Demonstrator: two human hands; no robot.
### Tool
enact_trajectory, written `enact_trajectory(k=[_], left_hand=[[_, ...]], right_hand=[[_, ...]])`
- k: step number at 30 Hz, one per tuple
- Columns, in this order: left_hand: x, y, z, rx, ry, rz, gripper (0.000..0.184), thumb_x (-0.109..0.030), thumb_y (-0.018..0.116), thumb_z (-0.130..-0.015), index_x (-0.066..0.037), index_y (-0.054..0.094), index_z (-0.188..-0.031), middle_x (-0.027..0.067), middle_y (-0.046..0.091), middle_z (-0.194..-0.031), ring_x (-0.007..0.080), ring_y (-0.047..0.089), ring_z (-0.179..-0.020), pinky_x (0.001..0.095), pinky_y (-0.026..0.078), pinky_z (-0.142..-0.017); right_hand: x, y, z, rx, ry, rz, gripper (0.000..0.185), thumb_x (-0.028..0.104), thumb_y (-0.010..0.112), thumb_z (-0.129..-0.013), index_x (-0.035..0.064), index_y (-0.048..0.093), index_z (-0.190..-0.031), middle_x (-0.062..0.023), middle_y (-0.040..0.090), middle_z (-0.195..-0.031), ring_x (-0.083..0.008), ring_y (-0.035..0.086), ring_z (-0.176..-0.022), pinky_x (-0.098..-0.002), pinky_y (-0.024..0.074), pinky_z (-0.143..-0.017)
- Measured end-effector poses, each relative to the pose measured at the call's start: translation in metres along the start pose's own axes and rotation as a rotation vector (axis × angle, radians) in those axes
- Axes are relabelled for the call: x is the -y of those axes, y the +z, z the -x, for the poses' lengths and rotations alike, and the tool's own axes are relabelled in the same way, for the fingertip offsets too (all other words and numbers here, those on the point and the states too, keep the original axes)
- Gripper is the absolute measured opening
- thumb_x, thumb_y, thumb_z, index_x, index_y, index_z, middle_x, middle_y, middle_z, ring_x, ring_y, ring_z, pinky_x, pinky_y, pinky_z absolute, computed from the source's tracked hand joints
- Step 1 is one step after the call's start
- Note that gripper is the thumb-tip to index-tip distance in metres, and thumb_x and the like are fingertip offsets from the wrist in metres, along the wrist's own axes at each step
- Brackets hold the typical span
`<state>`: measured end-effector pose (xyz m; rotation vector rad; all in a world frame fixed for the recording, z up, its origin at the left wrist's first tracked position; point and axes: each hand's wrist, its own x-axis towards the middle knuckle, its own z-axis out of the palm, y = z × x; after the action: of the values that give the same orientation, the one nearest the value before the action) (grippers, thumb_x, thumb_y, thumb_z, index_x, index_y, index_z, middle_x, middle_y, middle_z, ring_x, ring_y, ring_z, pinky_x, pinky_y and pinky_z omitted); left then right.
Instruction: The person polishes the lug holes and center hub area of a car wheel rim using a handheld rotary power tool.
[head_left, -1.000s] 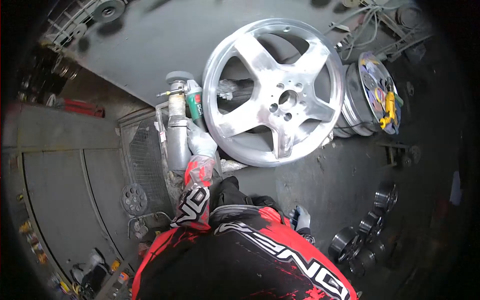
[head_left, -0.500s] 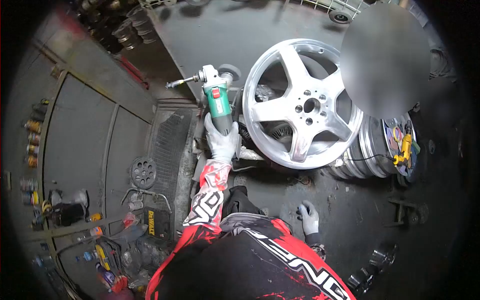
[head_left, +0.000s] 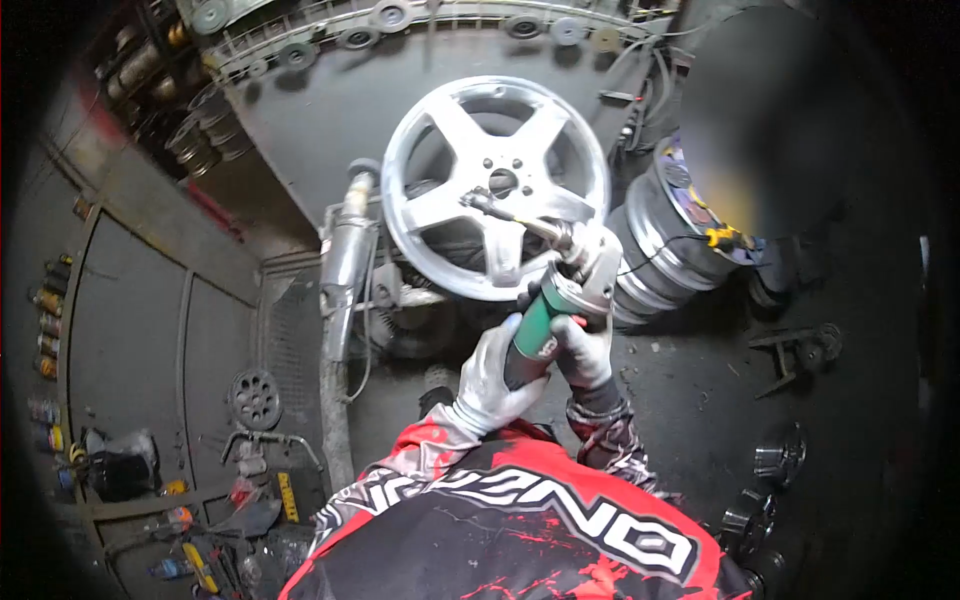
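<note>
A green and silver angle grinder (head_left: pixel 541 323) is held in front of my chest, its thin shaft pointing left over the lower spokes of a silver five-spoke wheel rim (head_left: pixel 455 212). My left hand (head_left: pixel 497 383), in a pale glove, wraps the dark rear end of the grinder's body. Gloved too, my right hand (head_left: pixel 585 352) grips the body from the right, near the grinder's head. Whether the shaft's tip touches the rim I cannot tell.
Left of the rim stands a metal cylinder tool (head_left: pixel 346 250) with a hanging cable. Stacked rims (head_left: pixel 650 245) with a yellow tool (head_left: pixel 727 238) on top are at the right. Discs hang on a rack (head_left: pixel 440 17) behind. A blurred patch covers the upper right.
My left hand has brought the grinder from the rim's left side to in front of my chest. My right hand has come up from low at my side and taken hold of it.
</note>
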<state>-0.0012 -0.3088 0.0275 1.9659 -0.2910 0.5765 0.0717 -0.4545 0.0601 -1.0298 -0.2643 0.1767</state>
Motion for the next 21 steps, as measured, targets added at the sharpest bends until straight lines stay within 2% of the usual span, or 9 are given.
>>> enact_trajectory(k=[3, 7, 9, 12, 14, 16, 18, 20, 21], left_hand=[[-0.012, 0.018, 0.004, 0.142, 0.034, 0.084, 0.092, -0.021, 0.086, -0.069, -0.001, 0.040, -0.146, 0.0233, 0.057, -0.126, 0.0400, 0.063, -0.112, 0.0444, 0.053, -0.094], [-0.021, 0.044, 0.007, 0.259, 0.093, 0.155, 0.094, -0.020, 0.084, -0.070, -0.003, 0.036, -0.149, 0.0232, 0.057, -0.124, 0.0412, 0.062, -0.109, 0.0455, 0.053, -0.090], [-0.027, 0.057, 0.008, 0.300, 0.121, 0.189, 0.095, -0.019, 0.084, -0.070, -0.002, 0.035, -0.149, 0.0236, 0.057, -0.125, 0.0407, 0.062, -0.111, 0.0449, 0.053, -0.091], [-0.032, 0.070, 0.005, 0.344, 0.140, 0.238, 0.095, -0.020, 0.085, -0.072, -0.001, 0.034, -0.149, 0.0241, 0.056, -0.126, 0.0399, 0.062, -0.113, 0.0445, 0.052, -0.093], [-0.032, 0.076, 0.001, 0.359, 0.195, 0.298, 0.096, -0.019, 0.086, -0.071, -0.001, 0.033, -0.149, 0.0240, 0.055, -0.126, 0.0400, 0.061, -0.115, 0.0450, 0.050, -0.095], [-0.032, 0.076, -0.004, 0.381, 0.159, 0.347, 0.097, -0.019, 0.087, -0.071, 0.000, 0.032, -0.149, 0.0241, 0.054, -0.128, 0.0398, 0.060, -0.116, 0.0456, 0.049, -0.098], [-0.026, 0.076, -0.013, 0.419, 0.183, 0.420, 0.094, -0.021, 0.086, -0.072, 0.000, 0.033, -0.148, 0.0253, 0.055, -0.124, 0.0430, 0.060, -0.111, 0.0453, 0.050, -0.093], [-0.017, 0.081, -0.015, 0.415, 0.177, 0.449, 0.092, -0.025, 0.086, -0.073, 0.000, 0.035, -0.146, 0.0253, 0.056, -0.124, 0.0425, 0.060, -0.112, 0.0451, 0.050, -0.094], [-0.015, 0.079, -0.017, 0.417, 0.178, 0.476, 0.091, -0.029, 0.085, -0.074, 0.000, 0.037, -0.145, 0.0254, 0.056, -0.123, 0.0421, 0.060, -0.112, 0.0449, 0.050, -0.095]], right_hand=[[0.010, -0.023, 0.027, 0.004, -0.081, -0.218, 0.067, 0.020, 0.085, -0.080, -0.0047, 0.053, -0.133, -0.0168, 0.066, -0.120, -0.0324, 0.068, -0.107, -0.0452, 0.0566, -0.094], [0.017, -0.044, 0.053, -0.118, -0.178, -0.138, 0.066, 0.024, 0.081, -0.086, -0.0053, 0.050, -0.136, -0.0187, 0.065, -0.120, -0.0303, 0.068, -0.106, -0.0428, 0.0583, -0.092], [0.026, -0.044, 0.063, -0.204, -0.308, -0.082, 0.064, 0.024, 0.079, -0.088, -0.0054, 0.048, -0.136, -0.0196, 0.066, -0.117, -0.0295, 0.070, -0.102, -0.0412, 0.0597, -0.088], [0.034, -0.050, 0.071, -0.277, -0.342, -0.188, 0.066, 0.027, 0.080, -0.088, -0.0050, 0.048, -0.136, -0.0203, 0.066, -0.114, -0.0294, 0.070, -0.099, -0.0408, 0.0602, -0.086], [0.046, -0.051, 0.073, -0.326, -0.373, -0.076, 0.068, 0.032, 0.080, -0.087, -0.0045, 0.049, -0.136, -0.0194, 0.067, -0.112, -0.0287, 0.070, -0.097, -0.0406, 0.0602, -0.085], [0.057, -0.049, 0.073, -0.298, -0.317, -0.009, 0.073, 0.036, 0.081, -0.086, -0.0040, 0.048, -0.137, -0.0189, 0.066, -0.114, -0.0275, 0.070, -0.098, -0.0396, 0.0602, -0.085], [0.067, -0.043, 0.072, -0.163, -0.207, -0.100, 0.093, 0.048, 0.088, -0.073, -0.0055, 0.048, -0.137, -0.0173, 0.062, -0.121, -0.0247, 0.062, -0.114, -0.0392, 0.0518, -0.098], [0.054, -0.067, 0.062, 0.040, -0.147, -0.074, 0.092, 0.054, 0.082, -0.074, -0.0049, 0.047, -0.135, -0.0139, 0.061, -0.116, -0.0285, 0.061, -0.112, -0.0471, 0.0428, -0.109], [0.053, -0.069, 0.058, 0.061, -0.088, -0.069, 0.088, 0.054, 0.082, -0.073, -0.0051, 0.050, -0.130, -0.0127, 0.061, -0.115, -0.0276, 0.062, -0.109, -0.0487, 0.0406, -0.111]])
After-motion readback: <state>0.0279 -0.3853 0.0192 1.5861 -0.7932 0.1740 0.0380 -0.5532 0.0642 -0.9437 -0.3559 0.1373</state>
